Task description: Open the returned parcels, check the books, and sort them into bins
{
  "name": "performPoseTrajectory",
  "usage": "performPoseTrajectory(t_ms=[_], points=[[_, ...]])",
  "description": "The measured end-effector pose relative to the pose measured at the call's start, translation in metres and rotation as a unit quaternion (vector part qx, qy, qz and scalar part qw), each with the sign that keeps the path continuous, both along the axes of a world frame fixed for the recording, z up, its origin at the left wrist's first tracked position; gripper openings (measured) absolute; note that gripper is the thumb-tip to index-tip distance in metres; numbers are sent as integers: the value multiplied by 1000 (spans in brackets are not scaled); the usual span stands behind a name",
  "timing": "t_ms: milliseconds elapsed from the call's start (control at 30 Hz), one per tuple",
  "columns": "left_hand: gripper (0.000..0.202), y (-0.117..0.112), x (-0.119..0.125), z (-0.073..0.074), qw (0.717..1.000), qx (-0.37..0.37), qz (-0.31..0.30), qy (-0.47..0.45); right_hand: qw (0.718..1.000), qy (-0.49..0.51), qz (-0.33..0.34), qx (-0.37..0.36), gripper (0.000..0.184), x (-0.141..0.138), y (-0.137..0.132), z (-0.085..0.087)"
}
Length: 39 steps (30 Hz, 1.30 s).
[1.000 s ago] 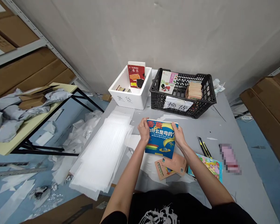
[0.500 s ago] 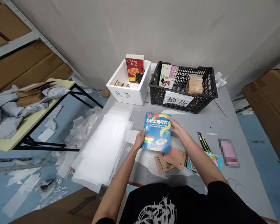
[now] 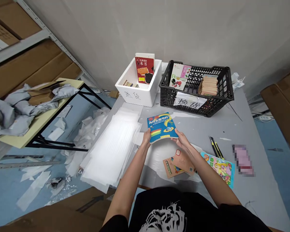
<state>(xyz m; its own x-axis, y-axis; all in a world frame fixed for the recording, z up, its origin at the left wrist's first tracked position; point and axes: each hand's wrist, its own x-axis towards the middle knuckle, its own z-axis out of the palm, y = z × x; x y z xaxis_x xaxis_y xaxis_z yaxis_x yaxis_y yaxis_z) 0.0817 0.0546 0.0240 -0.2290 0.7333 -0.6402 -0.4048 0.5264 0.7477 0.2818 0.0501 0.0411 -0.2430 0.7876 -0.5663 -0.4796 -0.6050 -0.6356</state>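
A blue book (image 3: 162, 128) with a banana, a planet and a rainbow stripe on its cover is held between my two hands above the table. My left hand (image 3: 147, 137) grips its lower left edge, and my right hand (image 3: 181, 140) grips the lower right corner. The book tilts, its far edge lower than the near one or lying back; I cannot tell which. Beneath lie brown booklets (image 3: 183, 160) on white wrapping. By my right forearm rests a colourful picture book (image 3: 221, 169) with a cartoon princess, partly hidden by the arm.
A white foam box (image 3: 135, 96) and a black crate (image 3: 195, 108), both holding books, stand at the back. White foam sheets (image 3: 113, 145) are stacked at left. A yellow-black utility knife (image 3: 216, 148) lies right, beside a blurred pink object (image 3: 243, 160). Grey parcels (image 3: 16, 109) fill a side table.
My right hand has slid from the book's upper right side down to its lower right corner. The book has tilted and turned slightly. The whole view has shifted a little.
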Motion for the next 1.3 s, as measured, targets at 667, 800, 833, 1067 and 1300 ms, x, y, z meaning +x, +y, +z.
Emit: performPoseTrajectory(t_ms=[667, 800, 833, 1067, 1300], points=[[37, -23, 16, 87, 779, 365, -187, 475, 925, 294, -49, -235, 28, 36, 7, 2], [28, -14, 15, 91, 732, 440, -171, 492, 909, 338, -41, -241, 30, 37, 3, 1], [27, -11, 14, 91, 724, 454, -173, 489, 905, 347, -40, -241, 31, 37, 3, 1], [22, 3, 11, 101, 683, 501, -153, 509, 861, 450, 53, -232, 26, 39, 5, 6], [16, 18, 8, 110, 761, 457, -137, 439, 937, 282, 26, -204, 27, 32, -1, 29]])
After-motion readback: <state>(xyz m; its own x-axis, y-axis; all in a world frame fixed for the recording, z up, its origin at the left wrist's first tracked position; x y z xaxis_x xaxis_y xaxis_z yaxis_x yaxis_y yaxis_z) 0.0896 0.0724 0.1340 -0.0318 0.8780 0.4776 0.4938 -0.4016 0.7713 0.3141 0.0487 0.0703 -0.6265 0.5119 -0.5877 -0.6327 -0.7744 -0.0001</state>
